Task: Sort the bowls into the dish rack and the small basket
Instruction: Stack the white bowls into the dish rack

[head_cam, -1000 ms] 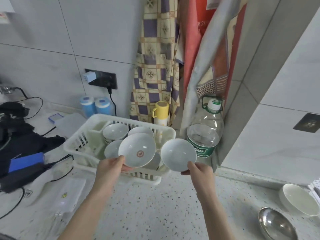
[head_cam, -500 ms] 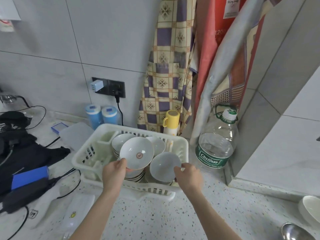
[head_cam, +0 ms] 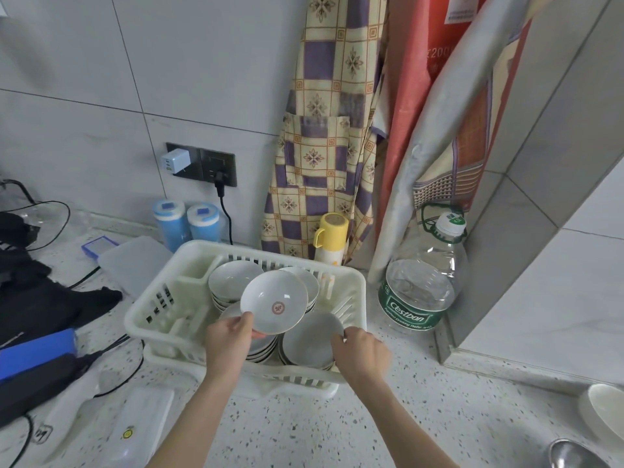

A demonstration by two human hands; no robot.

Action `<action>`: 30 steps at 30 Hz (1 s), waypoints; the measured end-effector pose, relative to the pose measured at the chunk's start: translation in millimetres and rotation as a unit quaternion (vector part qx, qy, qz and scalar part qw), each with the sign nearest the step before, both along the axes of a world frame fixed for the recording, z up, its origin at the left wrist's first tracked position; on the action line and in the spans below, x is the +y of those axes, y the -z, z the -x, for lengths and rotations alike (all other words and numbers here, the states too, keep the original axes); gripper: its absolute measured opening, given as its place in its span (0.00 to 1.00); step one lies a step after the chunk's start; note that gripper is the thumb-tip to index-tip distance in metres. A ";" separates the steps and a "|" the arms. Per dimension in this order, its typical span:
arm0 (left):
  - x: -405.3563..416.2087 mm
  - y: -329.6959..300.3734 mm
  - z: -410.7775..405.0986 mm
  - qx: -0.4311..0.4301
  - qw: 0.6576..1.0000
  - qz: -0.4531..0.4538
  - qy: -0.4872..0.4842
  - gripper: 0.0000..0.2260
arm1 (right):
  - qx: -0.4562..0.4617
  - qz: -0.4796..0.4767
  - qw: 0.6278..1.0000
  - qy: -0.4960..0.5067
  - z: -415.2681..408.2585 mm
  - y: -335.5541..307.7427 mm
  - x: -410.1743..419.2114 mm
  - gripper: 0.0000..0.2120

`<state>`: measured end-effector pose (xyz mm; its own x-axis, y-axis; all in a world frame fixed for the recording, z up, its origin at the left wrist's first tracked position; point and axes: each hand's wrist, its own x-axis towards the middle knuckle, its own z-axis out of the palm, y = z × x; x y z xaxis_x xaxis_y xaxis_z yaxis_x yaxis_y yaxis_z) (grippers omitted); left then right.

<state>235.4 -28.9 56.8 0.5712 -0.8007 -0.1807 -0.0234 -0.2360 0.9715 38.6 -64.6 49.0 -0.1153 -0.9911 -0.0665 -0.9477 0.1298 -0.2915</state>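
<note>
Two hands (head_cam: 233,339) (head_cam: 363,349) gripping bowls (head_cam: 274,301) (head_cam: 310,339), rack (head_cam: 141,319)

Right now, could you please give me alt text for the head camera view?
Two hands place bowls in a white dish rack: the left hand holds a red-marked bowl, the right hand a plain bowl atop a stack.

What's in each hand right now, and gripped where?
Left hand holds the bowl with the red emblem by its near rim, tilted above the stacks. Right hand grips the plain bowl at its right rim, atop a stack.
</note>
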 end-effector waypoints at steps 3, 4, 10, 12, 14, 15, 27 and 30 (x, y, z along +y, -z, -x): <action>-2.8 0.7 0.6 0.003 1.000 -0.008 0.000 0.14 | 0.009 -0.025 1.000 -0.007 -1.2 -1.2 -1.5 0.07; -4.1 1.5 1.0 0.003 1.000 -0.009 0.001 0.15 | 0.008 -0.030 0.999 -0.009 -0.9 -1.0 -1.8 0.06; -8.6 4.1 2.2 -0.022 1.000 -0.018 0.008 0.19 | 0.050 -0.056 0.996 -0.047 -2.9 -4.0 -3.9 0.13; -8.5 3.3 3.4 -0.031 0.999 -0.018 0.014 0.19 | 0.065 -0.058 0.995 -0.053 -4.7 -3.1 -4.6 0.10; -8.2 2.1 4.8 -0.041 0.999 -0.017 0.022 0.18 | 0.077 -0.062 0.994 -0.056 -6.8 -2.9 -5.1 0.04; -8.0 1.1 5.6 -0.043 0.999 -0.017 0.025 0.18 | 0.086 -0.064 0.993 -0.055 -7.6 -2.7 -4.8 0.04; -1.9 -4.1 15.9 -0.061 0.997 -0.016 0.050 0.17 | 0.098 -0.021 0.992 -0.078 -7.0 4.7 5.0 0.11; -0.9 -0.9 16.2 -0.069 0.995 -0.026 0.062 0.17 | 0.061 -0.004 0.995 -0.075 -6.2 6.4 10.0 0.12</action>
<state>219.2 -29.8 57.7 0.4913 -0.8579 -0.1504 -0.1880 -0.2730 0.9435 44.8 -54.6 42.6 0.0254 -0.9973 -0.0695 -0.9850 -0.0131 -0.1718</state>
